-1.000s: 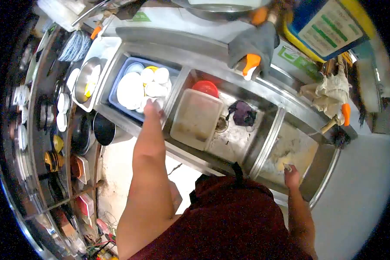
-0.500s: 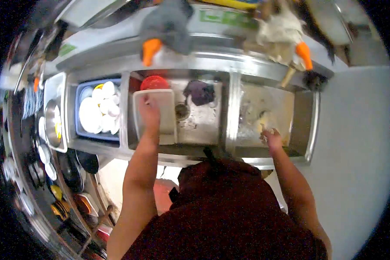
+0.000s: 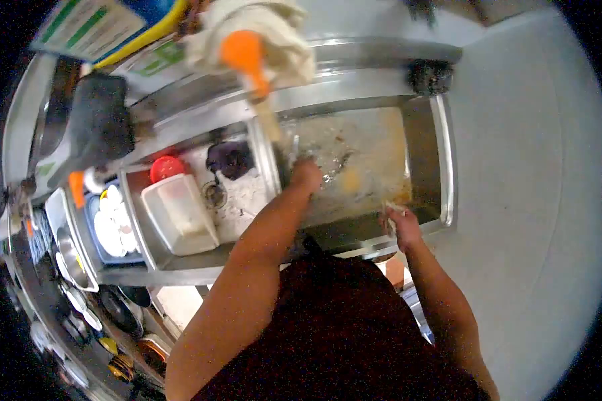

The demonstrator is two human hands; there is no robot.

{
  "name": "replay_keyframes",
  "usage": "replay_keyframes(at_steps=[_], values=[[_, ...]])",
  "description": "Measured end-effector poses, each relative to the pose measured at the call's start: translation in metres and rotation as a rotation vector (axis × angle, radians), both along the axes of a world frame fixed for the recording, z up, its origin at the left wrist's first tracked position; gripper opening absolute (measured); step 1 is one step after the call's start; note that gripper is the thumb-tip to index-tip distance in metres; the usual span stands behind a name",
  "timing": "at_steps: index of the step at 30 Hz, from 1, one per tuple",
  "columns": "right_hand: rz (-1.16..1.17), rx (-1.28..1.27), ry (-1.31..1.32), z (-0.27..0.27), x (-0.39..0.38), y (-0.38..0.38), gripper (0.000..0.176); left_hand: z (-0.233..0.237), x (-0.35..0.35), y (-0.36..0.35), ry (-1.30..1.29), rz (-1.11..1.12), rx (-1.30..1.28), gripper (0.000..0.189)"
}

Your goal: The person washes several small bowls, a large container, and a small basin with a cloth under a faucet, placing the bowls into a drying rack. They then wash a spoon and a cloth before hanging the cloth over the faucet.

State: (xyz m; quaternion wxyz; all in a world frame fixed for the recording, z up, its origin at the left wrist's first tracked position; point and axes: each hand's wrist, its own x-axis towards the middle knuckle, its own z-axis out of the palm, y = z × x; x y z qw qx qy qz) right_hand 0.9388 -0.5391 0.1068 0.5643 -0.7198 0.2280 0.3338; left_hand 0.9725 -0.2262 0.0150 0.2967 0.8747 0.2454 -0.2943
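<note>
My left hand (image 3: 306,176) reaches into the right-hand sink basin (image 3: 425,150), low over cloudy water with bits of food and a yellowish patch; its fingers are blurred. Near the basin's front right corner, my right hand (image 3: 405,227) is closed on a pale, crumpled scrap (image 3: 392,217). In the middle basin a white plastic tub (image 3: 180,217) stands beside a red round container (image 3: 167,169), a dark cloth (image 3: 230,159) and the drain (image 3: 214,194).
An orange-tipped tap (image 3: 246,60) with a cream cloth (image 3: 281,33) hangs over the basin divider. White dishes (image 3: 114,224) fill a blue tub at the left. A dark scrubber (image 3: 431,77) sits on the back ledge. Shelves hold pans at lower left.
The view has shifted right. My left hand has left the white tub and moved into the right basin. My right hand is nearer the basin's front edge, still with the pale scrap.
</note>
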Motion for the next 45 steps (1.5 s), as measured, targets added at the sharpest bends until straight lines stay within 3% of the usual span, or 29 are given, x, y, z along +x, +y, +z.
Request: replay_keyframes(at_steps=[1,3,5,6,7,8,9,11,13,15,17,19,21,23,25,27,28,30,31,33,34,35,37,38,39,41,42,43,45], values=[[0.067,-0.008,0.047,0.015,0.002,-0.009,0.039,-0.047,0.008,-0.005,0.028,0.110,0.032,0.031],[0.014,-0.029,0.084,0.044,0.006,-0.020,0.038,-0.131,0.023,0.006,0.183,-0.591,0.225,0.034],[-0.034,-0.050,0.134,0.049,0.001,-0.041,0.038,-0.129,0.030,0.011,0.030,-0.231,0.251,0.034],[-0.086,-0.056,0.108,0.046,-0.003,-0.051,0.031,-0.140,0.025,0.013,0.038,-0.238,0.243,0.034],[-0.136,-0.057,0.080,0.040,-0.009,-0.060,0.024,-0.153,0.018,0.016,0.027,-0.436,0.312,0.032],[-0.044,-0.121,0.013,0.028,-0.012,-0.072,0.025,-0.161,0.015,0.016,0.012,-0.635,0.383,0.030],[-0.049,-0.113,0.013,0.016,-0.015,-0.084,0.025,-0.167,0.013,0.014,0.014,-0.640,0.391,0.030],[-0.114,-0.034,0.059,0.022,-0.012,-0.079,0.026,-0.171,-0.002,0.008,0.118,0.153,0.234,0.031],[-0.179,0.039,0.112,0.031,-0.004,-0.062,0.028,-0.179,-0.022,0.003,0.086,0.136,0.246,0.032],[-0.231,0.129,0.153,0.031,0.009,-0.038,0.031,-0.142,-0.027,0.002,0.038,0.129,0.272,0.035],[-0.292,0.192,0.295,0.031,0.017,-0.014,0.035,-0.022,-0.014,-0.009,-0.248,0.157,0.062,0.031],[-0.316,0.288,0.230,0.014,0.024,0.015,0.039,0.031,-0.012,-0.010,-0.333,0.184,0.058,0.027],[-0.105,0.119,0.084,-0.005,0.042,0.049,0.043,0.073,-0.013,0.006,-0.423,0.218,0.058,0.023],[0.095,0.138,-0.031,0.018,0.065,0.106,0.070,0.107,-0.020,0.027,-0.657,0.200,-0.058,0.021],[0.277,0.152,-0.154,0.058,0.085,0.168,0.069,0.126,-0.023,0.050,-0.712,0.222,-0.057,0.015],[0.598,-0.001,-0.856,0.052,0.090,0.219,0.064,0.158,-0.024,0.073,-0.713,0.291,-0.281,0.013],[0.596,0.016,-0.875,0.058,0.093,0.240,0.064,0.183,-0.024,0.081,-0.660,0.339,-0.330,0.014],[0.922,0.029,-1.250,0.071,0.096,0.274,0.056,0.182,-0.028,0.108,-0.737,0.323,-0.355,0.014],[0.915,0.037,-1.264,0.076,0.103,0.285,0.056,0.190,-0.032,0.119,-0.735,0.308,-0.335,0.014],[1.165,0.036,-0.952,0.089,0.115,0.301,0.049,0.195,-0.041,0.134,-0.758,0.418,-0.419,0.015],[1.141,-0.025,-0.682,0.134,0.110,0.305,0.040,0.198,-0.045,0.140,-0.767,0.529,-0.516,0.016],[1.133,-0.027,-0.688,0.123,0.113,0.309,0.040,0.201,-0.048,0.146,-0.771,0.519,-0.516,0.016],[0.778,0.348,-0.629,0.100,0.119,0.315,0.033,0.209,-0.055,0.154,-0.610,0.402,-0.460,0.015],[0.649,0.397,-0.620,0.099,0.117,0.318,0.029,0.227,-0.055,0.142,-0.556,0.481,-0.438,0.014],[0.635,0.391,-0.629,0.097,0.112,0.322,0.029,0.215,-0.052,0.140,-0.482,0.518,-0.459,0.015],[0.067,0.285,-0.478,0.102,0.094,0.334,0.024,0.215,-0.047,0.127,-0.340,0.513,-0.636,0.015],[-0.218,0.344,-0.318,0.104,0.084,0.343,0.018,0.214,-0.043,0.121,-0.348,0.355,-0.543,0.015],[-0.231,0.341,-0.324,0.094,0.080,0.345,0.018,0.201,-0.039,0.122,-0.347,0.342,-0.547,0.015],[-0.156,0.580,0.288,0.073,0.074,0.346,0.016,0.165,-0.035,0.127,-0.514,0.223,-0.381,0.015]])
